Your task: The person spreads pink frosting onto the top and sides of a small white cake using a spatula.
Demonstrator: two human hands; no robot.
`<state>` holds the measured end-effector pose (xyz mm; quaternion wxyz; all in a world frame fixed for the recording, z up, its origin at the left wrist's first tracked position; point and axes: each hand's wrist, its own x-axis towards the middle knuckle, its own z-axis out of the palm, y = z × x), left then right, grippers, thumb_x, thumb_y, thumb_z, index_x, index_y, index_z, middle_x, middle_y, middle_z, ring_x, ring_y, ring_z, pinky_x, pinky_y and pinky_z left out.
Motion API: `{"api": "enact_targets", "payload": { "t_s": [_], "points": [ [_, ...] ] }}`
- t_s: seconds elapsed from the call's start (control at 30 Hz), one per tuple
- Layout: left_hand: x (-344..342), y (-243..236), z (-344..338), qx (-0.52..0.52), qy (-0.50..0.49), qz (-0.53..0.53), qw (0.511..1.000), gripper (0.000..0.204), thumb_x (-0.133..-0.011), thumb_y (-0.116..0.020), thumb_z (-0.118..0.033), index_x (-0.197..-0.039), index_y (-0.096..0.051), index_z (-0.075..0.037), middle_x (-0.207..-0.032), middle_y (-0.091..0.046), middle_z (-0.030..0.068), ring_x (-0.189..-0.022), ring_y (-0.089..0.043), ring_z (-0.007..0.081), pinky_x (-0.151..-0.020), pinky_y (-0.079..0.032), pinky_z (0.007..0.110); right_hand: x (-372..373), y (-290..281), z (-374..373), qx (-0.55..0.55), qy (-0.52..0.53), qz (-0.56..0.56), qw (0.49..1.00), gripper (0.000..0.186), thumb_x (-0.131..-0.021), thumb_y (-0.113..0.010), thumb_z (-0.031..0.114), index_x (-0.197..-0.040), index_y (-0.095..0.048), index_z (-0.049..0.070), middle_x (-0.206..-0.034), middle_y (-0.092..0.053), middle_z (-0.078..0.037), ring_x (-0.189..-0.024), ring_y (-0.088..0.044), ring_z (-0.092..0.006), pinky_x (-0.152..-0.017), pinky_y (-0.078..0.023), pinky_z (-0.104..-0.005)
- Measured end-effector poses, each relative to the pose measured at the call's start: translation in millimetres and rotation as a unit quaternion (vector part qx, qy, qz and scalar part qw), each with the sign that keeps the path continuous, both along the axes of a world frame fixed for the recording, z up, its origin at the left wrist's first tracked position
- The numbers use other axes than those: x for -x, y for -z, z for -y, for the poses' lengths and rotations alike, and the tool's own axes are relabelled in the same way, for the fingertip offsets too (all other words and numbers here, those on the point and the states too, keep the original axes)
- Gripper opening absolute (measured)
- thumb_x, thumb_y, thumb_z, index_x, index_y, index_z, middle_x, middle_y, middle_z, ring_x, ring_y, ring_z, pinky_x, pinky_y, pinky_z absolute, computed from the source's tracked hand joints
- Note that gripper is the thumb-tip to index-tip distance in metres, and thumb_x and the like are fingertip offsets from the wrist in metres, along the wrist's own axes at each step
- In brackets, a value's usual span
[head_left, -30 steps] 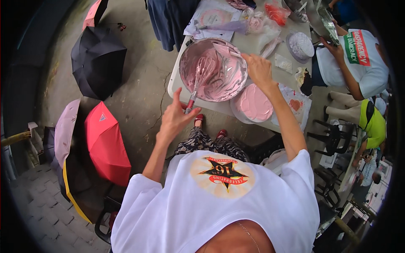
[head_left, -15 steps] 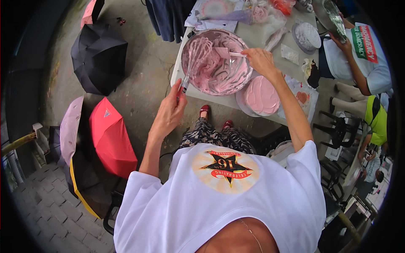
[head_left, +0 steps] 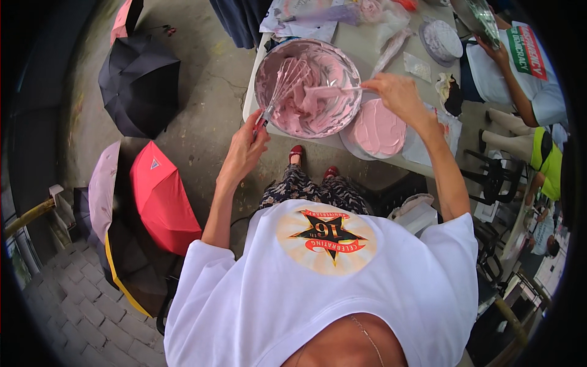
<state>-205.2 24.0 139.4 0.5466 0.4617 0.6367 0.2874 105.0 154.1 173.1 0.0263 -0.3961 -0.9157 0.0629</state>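
Note:
A large metal bowl (head_left: 356, 74) holds pink frosting (head_left: 293, 116) at the table's near edge. My left hand (head_left: 246, 147) is closed round the handle of a wire whisk (head_left: 290, 79), its wires tilted over the frosting. My right hand (head_left: 396, 95) grips the handle of a spatula (head_left: 327, 92), whose pink-smeared blade lies over the bowl beside the whisk. Just right of the bowl, below my right hand, sits a round cake (head_left: 378, 129) covered in pink frosting.
On the table (head_left: 361, 43) are a white frosted cake (head_left: 441, 40), a small clear packet (head_left: 417, 66) and plastic bags (head_left: 388, 27). A person (head_left: 495, 67) stands at the right with a shiny pan (head_left: 480, 21). Open umbrellas (head_left: 162, 196) rest at the left.
My right hand and the spatula have moved to the right. The whisk's wires carry less frosting now and show more plainly. The whole view has shifted slightly.

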Motion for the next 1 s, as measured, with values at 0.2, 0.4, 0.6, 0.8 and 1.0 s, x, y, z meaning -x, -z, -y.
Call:
{"api": "enact_targets", "payload": {
  "t_s": [0.2,0.4,0.6,0.8,1.0],
  "points": [
    [-7,24,2,0.053,-0.086,0.214,0.972,0.056,-0.089,-0.051,-0.015,-0.135,-0.023,-0.002,-0.114,-0.048,0.0123,-0.103,-0.054,0.0218,-0.081,-0.053,0.036,10,25,7,-0.029,0.014,0.033,0.999,0.026,-0.072,-0.051,0.001,-0.090,-0.065,0.011,-0.077,-0.061,-0.009,-0.076,-0.061,-0.0264,-0.064,-0.049,-0.0380],
    [-9,28,4,0.048,-0.111,0.272,0.955,0.057,-0.089,-0.053,-0.015,-0.136,-0.022,-0.004,-0.113,-0.049,0.0125,-0.106,-0.054,0.0244,-0.084,-0.051,0.036,28,32,17,0.016,-0.040,-0.002,0.999,0.025,-0.073,-0.054,0.004,-0.092,-0.066,0.012,-0.074,-0.059,-0.008,-0.073,-0.060,-0.0248,-0.064,-0.047,-0.0382],
    [-9,32,6,0.044,-0.128,0.292,0.947,0.055,-0.089,-0.053,-0.014,-0.134,-0.024,-0.003,-0.111,-0.051,0.0119,-0.103,-0.055,0.0242,-0.086,-0.050,0.037,12,24,2,0.116,-0.053,-0.012,0.992,0.021,-0.076,-0.056,0.011,-0.093,-0.067,0.017,-0.077,-0.063,-0.006,-0.074,-0.062,-0.0222,-0.064,-0.048,-0.0360],
    [-9,40,6,0.038,-0.143,0.299,0.943,0.054,-0.088,-0.053,-0.013,-0.134,-0.025,-0.003,-0.111,-0.052,0.0127,-0.103,-0.056,0.0237,-0.086,-0.050,0.036,-11,19,-19,0.429,0.031,-0.085,0.899,0.023,-0.078,-0.056,0.010,-0.099,-0.066,0.010,-0.065,-0.057,-0.001,-0.062,-0.054,-0.0110,-0.058,-0.042,-0.0269],
    [-6,40,2,0.030,-0.145,0.296,0.944,0.058,-0.088,-0.054,-0.015,-0.135,-0.021,-0.002,-0.110,-0.052,0.0129,-0.102,-0.055,0.0217,-0.084,-0.051,0.034,-28,16,-10,0.559,0.119,-0.192,0.797,0.023,-0.082,-0.057,0.012,-0.103,-0.063,0.004,-0.067,-0.053,0.004,-0.060,-0.046,-0.0036,-0.054,-0.037,-0.0186]
  ]
}}
